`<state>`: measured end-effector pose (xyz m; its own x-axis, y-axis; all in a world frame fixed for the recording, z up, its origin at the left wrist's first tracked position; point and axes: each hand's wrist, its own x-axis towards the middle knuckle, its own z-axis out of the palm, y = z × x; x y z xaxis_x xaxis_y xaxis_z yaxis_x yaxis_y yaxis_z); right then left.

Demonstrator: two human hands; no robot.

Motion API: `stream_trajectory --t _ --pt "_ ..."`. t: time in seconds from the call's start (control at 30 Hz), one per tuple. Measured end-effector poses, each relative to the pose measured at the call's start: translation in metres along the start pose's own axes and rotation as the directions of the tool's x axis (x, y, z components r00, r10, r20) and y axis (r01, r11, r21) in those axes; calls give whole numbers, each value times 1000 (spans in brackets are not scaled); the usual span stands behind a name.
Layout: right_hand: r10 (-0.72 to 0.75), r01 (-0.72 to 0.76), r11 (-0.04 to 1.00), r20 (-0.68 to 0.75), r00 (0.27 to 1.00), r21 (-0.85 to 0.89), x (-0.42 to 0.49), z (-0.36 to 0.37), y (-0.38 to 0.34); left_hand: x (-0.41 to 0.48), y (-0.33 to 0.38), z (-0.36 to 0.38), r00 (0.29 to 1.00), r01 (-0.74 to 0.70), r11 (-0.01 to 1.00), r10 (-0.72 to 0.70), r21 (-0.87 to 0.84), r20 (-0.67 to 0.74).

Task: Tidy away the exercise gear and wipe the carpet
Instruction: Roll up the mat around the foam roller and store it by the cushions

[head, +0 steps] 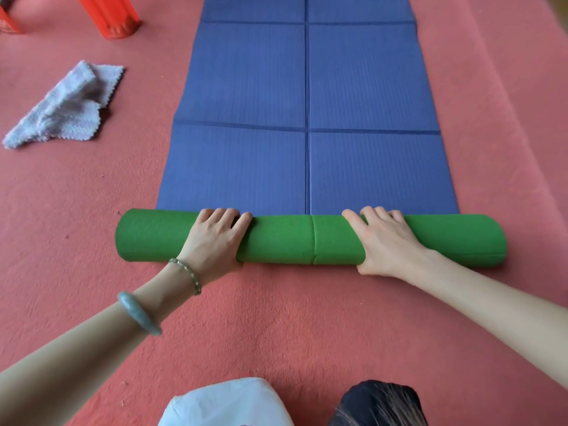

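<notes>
A yoga mat lies along the red carpet, blue on its upper face and green underneath. Its near end is rolled into a green roll lying crosswise in front of me. My left hand grips the roll left of the middle, fingers curled over the top and thumb under the near side. My right hand grips it right of the middle in the same way. A grey cloth lies crumpled on the carpet at the left, apart from the mat.
The legs of a red plastic stool stand at the top left, beyond the cloth. My knees rest on the carpet at the bottom edge. Bare carpet runs along both sides of the mat.
</notes>
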<state>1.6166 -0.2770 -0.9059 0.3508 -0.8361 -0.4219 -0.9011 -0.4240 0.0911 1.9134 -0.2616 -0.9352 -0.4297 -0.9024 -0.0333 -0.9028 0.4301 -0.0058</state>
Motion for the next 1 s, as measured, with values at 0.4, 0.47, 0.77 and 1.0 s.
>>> stream_trajectory --t 0.4,0.47,0.77,1.0 --pt "-102 54 975 218 971 214 -36 6 -10 -12 5 -28 858 -110 988 147 -105 493" --pt "-81 56 982 136 987 179 -34 4 -14 10 0 -35 753 3 979 133 -205 644" --pt "-29 14 990 104 994 142 -16 -2 -13 43 -20 -36 675 173 938 109 -300 730" --pt "-81 -26 953 336 939 302 14 -25 3 -22 6 -25 997 -64 997 66 -49 27"
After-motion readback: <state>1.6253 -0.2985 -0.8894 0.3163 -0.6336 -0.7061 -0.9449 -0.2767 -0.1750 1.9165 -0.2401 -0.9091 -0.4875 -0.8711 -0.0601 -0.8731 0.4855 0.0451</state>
